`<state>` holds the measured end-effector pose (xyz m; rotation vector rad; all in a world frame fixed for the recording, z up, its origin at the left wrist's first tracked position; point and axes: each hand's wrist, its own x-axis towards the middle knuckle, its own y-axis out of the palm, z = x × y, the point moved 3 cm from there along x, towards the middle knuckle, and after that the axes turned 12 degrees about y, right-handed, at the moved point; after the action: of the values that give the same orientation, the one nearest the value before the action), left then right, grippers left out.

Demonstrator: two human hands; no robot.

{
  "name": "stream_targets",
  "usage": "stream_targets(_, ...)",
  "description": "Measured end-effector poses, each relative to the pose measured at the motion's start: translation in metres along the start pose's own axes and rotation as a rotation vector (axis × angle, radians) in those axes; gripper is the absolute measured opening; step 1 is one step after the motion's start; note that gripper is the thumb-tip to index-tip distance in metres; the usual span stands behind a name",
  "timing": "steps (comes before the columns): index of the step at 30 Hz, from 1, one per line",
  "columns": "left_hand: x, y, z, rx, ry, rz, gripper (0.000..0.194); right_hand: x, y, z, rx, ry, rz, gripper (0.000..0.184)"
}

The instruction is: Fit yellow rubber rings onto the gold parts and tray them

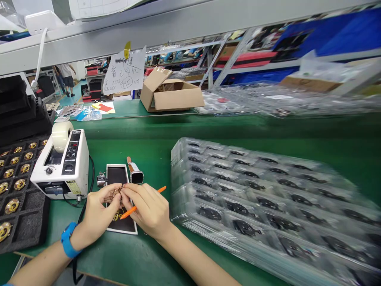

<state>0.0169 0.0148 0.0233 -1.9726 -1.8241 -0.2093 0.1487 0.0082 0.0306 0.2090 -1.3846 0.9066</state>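
Over a white-rimmed tray (134,226) with a dark base, both hands meet at their fingertips. My left hand (97,212), with a blue band at the wrist, pinches a small copper-coloured metal part (116,191), mostly covered by fingers. The thumb and fingers of my right hand (150,206) close on the same part from the other side. A slim orange pen-like tool (129,212) also lies through the right hand, its pointed end down to the left. Gold ring-shaped parts (117,215) lie in the tray below.
A white tape dispenser (74,159) stands left, beside a black foam tray (29,222) of gold parts. A tally counter (101,180) and a watch (136,174) lie behind my hands. Stacked clear plastic trays (190,198) with black parts fill the right. A cardboard box (178,99) sits behind.
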Motion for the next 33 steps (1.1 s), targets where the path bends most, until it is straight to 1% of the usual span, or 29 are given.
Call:
stream_targets(4,0.0008,0.0002,0.0007,-0.004,-0.016,0.001,0.025,-0.0016,0.0011,-0.001,-0.013,-0.011,0.0,0.012)
stream_targets(10,0.002,0.0008,0.0013,-0.042,-0.065,-0.021,0.026,-0.0027,0.0034,-0.0003,0.007,0.044,0.02,0.012)
stream_targets(15,0.0031,0.0005,0.0021,-0.029,-0.058,-0.014,0.025,-0.0032,0.0057,-0.0002,0.032,0.078,0.045,0.01)
stream_targets(23,0.005,0.0005,0.0029,-0.065,-0.085,0.001,0.027,-0.0004,0.0057,-0.0006,0.068,0.146,0.067,0.012)
stream_targets(28,0.0053,0.0011,0.0034,-0.103,-0.129,-0.001,0.029,0.0014,0.0045,-0.0015,0.07,0.128,0.084,0.011)
stream_targets(33,0.0045,0.0016,0.0037,-0.08,-0.103,-0.009,0.028,0.0017,0.0037,-0.0017,0.059,0.121,0.087,0.011)
